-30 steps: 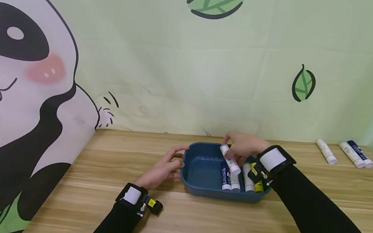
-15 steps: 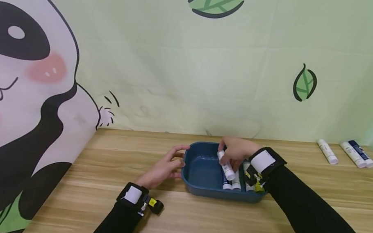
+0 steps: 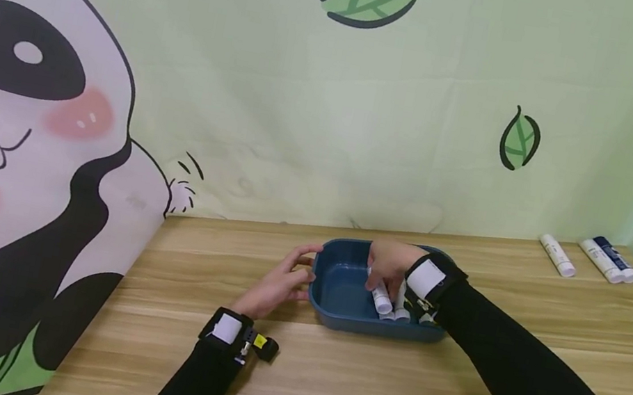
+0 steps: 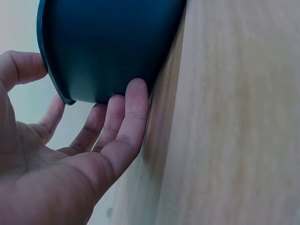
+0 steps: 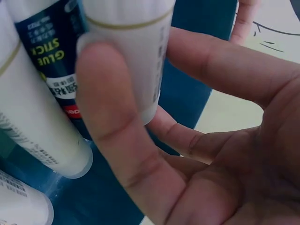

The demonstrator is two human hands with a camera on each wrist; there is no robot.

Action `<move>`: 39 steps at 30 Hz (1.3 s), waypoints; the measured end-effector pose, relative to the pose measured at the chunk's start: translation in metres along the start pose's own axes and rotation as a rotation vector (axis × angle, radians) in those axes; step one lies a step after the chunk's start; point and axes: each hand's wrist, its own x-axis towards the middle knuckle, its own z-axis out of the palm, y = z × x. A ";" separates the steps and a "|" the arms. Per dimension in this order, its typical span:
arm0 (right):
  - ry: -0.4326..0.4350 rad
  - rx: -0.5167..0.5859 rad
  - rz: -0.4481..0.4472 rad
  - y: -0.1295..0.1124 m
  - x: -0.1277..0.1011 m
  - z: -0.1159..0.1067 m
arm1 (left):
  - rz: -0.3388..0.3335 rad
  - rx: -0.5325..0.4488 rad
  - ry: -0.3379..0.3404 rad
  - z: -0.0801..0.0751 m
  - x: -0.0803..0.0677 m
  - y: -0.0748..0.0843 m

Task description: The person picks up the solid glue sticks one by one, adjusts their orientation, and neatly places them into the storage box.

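Glue stick (image 5: 129,51): light, rigid, smooth plastic tube, likely slippery, best taken mid-barrel; pinched between thumb and fingers of the right hand (image 3: 387,266) inside the blue tray (image 3: 339,286), whose outer wall the left hand (image 3: 279,283) touches with relaxed fingers.

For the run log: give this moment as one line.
left hand: steadies blue tray | right hand: grip on glue stick, inside tray | three more sticks: far right of table

Tray (image 3: 334,314) sits mid-surface (image 3: 359,389), near the backdrop. Glue sticks (image 3: 392,308) lie in tray's right half. Left hand (image 3: 279,283) against tray's left wall, right hand (image 3: 389,263) inside it. Three more tubes (image 3: 592,257) far right, rear.
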 end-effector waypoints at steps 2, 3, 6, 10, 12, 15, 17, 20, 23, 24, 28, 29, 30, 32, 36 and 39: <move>0.015 -0.031 0.001 -0.001 0.002 0.001 | -0.001 -0.002 0.001 0.000 0.000 0.000; 0.029 -0.058 0.004 -0.002 0.003 0.002 | 0.000 -0.001 0.000 0.000 0.000 0.000; 0.078 -0.178 0.014 -0.003 0.007 0.007 | -0.002 -0.004 0.000 0.000 0.000 0.001; 0.131 -0.343 0.022 -0.004 0.010 0.012 | -0.008 -0.007 -0.003 0.000 0.000 0.001; 0.144 -0.378 0.027 -0.003 0.010 0.013 | -0.007 -0.006 -0.005 0.000 0.001 0.001; 0.150 -0.380 0.046 -0.001 0.011 0.013 | -0.006 -0.008 -0.003 0.000 0.001 0.001; 0.150 -0.367 0.054 0.001 0.012 0.012 | -0.005 -0.010 0.000 0.000 0.001 0.001; 0.144 -0.354 0.057 0.003 0.013 0.011 | -0.005 -0.008 0.003 0.000 0.001 0.001; 0.141 -0.343 0.054 0.005 0.015 0.011 | -0.005 -0.006 0.001 0.000 0.000 0.001; 0.140 -0.342 0.051 0.005 0.015 0.011 | -0.005 -0.005 0.001 0.000 0.000 0.001; 0.148 -0.339 0.053 0.006 0.015 0.011 | 0.001 -0.005 0.000 0.000 0.000 0.000; 0.150 -0.340 0.055 0.006 0.015 0.011 | 0.002 -0.007 0.001 0.000 0.000 0.000; 0.152 -0.344 0.055 0.006 0.015 0.011 | 0.003 -0.004 0.001 0.000 0.000 0.000; 0.158 -0.349 0.058 0.005 0.013 0.011 | 0.007 -0.001 0.002 0.000 0.000 -0.001; 0.160 -0.359 0.055 0.003 0.011 0.011 | 0.013 0.002 0.002 0.000 0.001 -0.001; 0.157 -0.358 0.056 0.002 0.009 0.011 | 0.012 0.002 0.000 0.000 0.001 -0.001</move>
